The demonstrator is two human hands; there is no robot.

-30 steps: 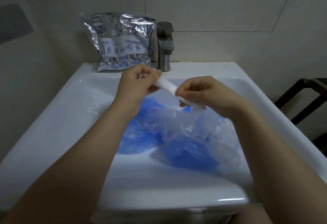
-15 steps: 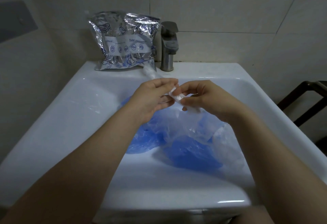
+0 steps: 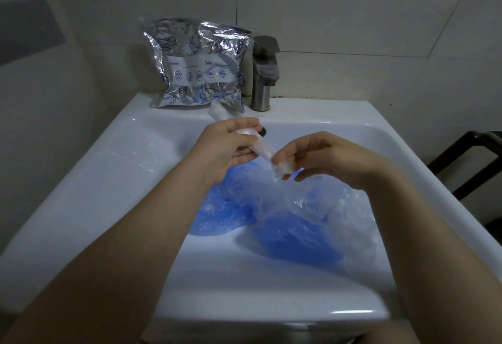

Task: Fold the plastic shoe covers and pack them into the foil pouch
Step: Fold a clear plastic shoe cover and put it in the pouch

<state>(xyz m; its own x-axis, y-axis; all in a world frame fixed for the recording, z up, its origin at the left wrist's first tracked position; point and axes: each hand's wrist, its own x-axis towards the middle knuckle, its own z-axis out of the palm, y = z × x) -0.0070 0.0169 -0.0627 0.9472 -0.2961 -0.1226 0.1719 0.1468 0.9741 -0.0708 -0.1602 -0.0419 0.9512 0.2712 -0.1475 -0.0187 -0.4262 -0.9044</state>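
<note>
Since half a second ago the two hands have drawn apart again, the left hand (image 3: 228, 148) lifting toward the back of the basin and the right hand (image 3: 320, 159) sliding to the right, so the rolled clear plastic shoe cover (image 3: 262, 151) is stretched between them once more. From the head view, the left hand grips the upper end of that twisted cover, fingers curled round it, with a loose tail of plastic poking out beyond the knuckles toward the back rim. The right hand pinches the lower, bunched end between thumb and fingertips, the other fingers loosely bent. Both hands hover above the white sink (image 3: 114, 180), not touching it. Below them, in the bowl, lies a loose pile of blue shoe covers (image 3: 293, 237) partly veiled by crumpled clear film that spreads to the right side of the basin. The foil pouch (image 3: 195, 66) stands upright on the sink's back ledge at the left, leaning against the tiled wall, silver with blue printed drawings and a white label strip; some blue shows through its lower part. Just right of the pouch stands the metal tap (image 3: 264, 72). A dark overflow hole (image 3: 263, 131) sits in the rear basin wall beside the left fingertips. At the far right edge a dark wooden frame (image 3: 472, 159) is partly visible.
</note>
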